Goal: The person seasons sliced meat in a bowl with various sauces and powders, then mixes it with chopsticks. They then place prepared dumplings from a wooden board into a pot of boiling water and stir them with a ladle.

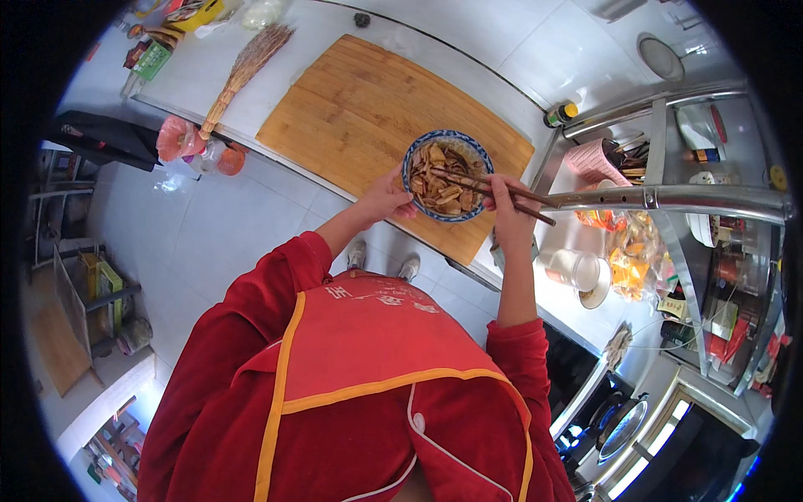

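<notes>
A blue-and-white patterned bowl is over the right part of a wooden cutting board. Brown sliced food, perhaps meat, fills much of it. My left hand grips the bowl's near left rim, thumb on the outside. In my right hand is a pair of dark wooden chopsticks. Their tips reach into the food, and their back ends stick out to the right past my hand. Whether a piece is pinched between the tips is hard to tell.
A straw whisk broom lies left of the board. On the right, a metal shelf rail runs close by my right hand. Beyond it are a pink basket, a clear plastic container and bagged goods. A yellow-capped bottle stands near the back wall.
</notes>
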`<state>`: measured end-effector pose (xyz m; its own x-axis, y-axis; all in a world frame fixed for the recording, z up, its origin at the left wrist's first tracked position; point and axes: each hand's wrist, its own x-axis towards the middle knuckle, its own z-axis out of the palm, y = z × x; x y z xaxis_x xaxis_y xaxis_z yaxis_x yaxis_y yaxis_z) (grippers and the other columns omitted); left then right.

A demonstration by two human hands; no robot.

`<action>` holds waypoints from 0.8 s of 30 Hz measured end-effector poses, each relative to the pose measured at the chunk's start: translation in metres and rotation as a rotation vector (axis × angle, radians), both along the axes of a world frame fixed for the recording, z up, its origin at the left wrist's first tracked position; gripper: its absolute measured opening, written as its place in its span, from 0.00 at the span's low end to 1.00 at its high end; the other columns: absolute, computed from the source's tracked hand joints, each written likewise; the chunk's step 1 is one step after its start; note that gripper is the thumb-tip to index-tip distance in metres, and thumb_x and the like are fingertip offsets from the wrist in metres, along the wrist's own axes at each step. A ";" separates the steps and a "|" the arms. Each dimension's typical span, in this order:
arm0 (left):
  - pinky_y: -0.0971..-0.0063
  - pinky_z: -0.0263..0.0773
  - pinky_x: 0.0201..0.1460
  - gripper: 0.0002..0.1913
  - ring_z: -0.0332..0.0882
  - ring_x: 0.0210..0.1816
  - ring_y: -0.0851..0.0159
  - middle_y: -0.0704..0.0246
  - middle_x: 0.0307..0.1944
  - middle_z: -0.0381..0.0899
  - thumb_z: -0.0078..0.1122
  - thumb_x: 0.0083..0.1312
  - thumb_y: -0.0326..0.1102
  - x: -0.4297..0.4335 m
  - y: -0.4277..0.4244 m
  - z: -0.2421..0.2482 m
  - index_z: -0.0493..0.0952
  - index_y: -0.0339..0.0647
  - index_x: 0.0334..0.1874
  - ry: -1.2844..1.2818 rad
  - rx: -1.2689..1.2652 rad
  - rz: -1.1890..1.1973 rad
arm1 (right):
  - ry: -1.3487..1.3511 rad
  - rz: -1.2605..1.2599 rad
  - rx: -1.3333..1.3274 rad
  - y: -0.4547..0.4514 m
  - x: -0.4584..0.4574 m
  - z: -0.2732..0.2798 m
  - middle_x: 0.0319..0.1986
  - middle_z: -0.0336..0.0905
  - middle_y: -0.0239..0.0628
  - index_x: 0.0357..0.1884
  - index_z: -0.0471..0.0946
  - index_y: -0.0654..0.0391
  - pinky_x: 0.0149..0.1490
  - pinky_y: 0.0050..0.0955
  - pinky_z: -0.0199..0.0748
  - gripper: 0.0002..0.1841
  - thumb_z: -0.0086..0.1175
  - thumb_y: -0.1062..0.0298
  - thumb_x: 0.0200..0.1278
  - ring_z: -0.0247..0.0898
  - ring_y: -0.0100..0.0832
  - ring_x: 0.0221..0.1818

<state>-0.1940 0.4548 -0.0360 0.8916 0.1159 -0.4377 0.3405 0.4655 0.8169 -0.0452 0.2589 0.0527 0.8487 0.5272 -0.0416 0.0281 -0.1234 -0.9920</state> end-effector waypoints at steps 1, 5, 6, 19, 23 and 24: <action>0.76 0.80 0.38 0.38 0.83 0.33 0.67 0.60 0.37 0.83 0.51 0.70 0.28 0.000 0.000 0.000 0.43 0.56 0.78 -0.009 0.003 0.007 | 0.029 0.020 -0.061 0.003 -0.005 0.002 0.30 0.82 0.36 0.42 0.81 0.63 0.31 0.19 0.73 0.12 0.56 0.64 0.69 0.75 0.22 0.26; 0.75 0.80 0.34 0.39 0.84 0.31 0.65 0.57 0.34 0.84 0.49 0.69 0.25 0.001 0.000 -0.002 0.41 0.53 0.78 -0.012 -0.008 0.029 | -0.025 0.047 -0.128 0.023 -0.022 0.004 0.30 0.82 0.35 0.42 0.80 0.63 0.31 0.20 0.73 0.11 0.55 0.64 0.70 0.75 0.22 0.26; 0.75 0.80 0.34 0.39 0.84 0.31 0.65 0.57 0.34 0.84 0.49 0.69 0.25 0.001 0.000 -0.002 0.41 0.53 0.78 -0.014 -0.004 0.029 | -0.038 0.040 -0.131 0.025 -0.022 0.005 0.30 0.81 0.35 0.42 0.80 0.63 0.31 0.20 0.73 0.11 0.55 0.64 0.69 0.74 0.22 0.25; 0.76 0.79 0.39 0.37 0.82 0.34 0.68 0.60 0.37 0.83 0.50 0.71 0.30 -0.001 -0.002 0.000 0.43 0.55 0.78 -0.017 -0.005 0.009 | -0.229 0.087 -0.143 0.037 0.016 0.004 0.28 0.80 0.33 0.39 0.80 0.62 0.32 0.19 0.73 0.09 0.57 0.66 0.67 0.74 0.20 0.26; 0.76 0.80 0.39 0.37 0.82 0.34 0.67 0.59 0.37 0.83 0.50 0.71 0.29 0.000 -0.002 0.000 0.43 0.55 0.78 0.002 0.020 0.006 | -0.204 0.205 -0.197 0.007 0.005 0.008 0.26 0.79 0.33 0.37 0.79 0.62 0.32 0.21 0.71 0.07 0.57 0.69 0.66 0.73 0.21 0.26; 0.76 0.80 0.39 0.37 0.82 0.34 0.67 0.59 0.37 0.83 0.50 0.71 0.29 0.000 -0.002 0.000 0.43 0.55 0.78 -0.004 0.020 0.008 | -0.177 0.224 -0.168 0.005 0.002 0.006 0.26 0.79 0.33 0.37 0.79 0.63 0.32 0.21 0.71 0.07 0.57 0.69 0.66 0.73 0.21 0.26</action>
<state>-0.1943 0.4528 -0.0358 0.8925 0.1322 -0.4312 0.3330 0.4515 0.8278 -0.0431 0.2644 0.0583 0.7140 0.7001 -0.0060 0.2435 -0.2564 -0.9354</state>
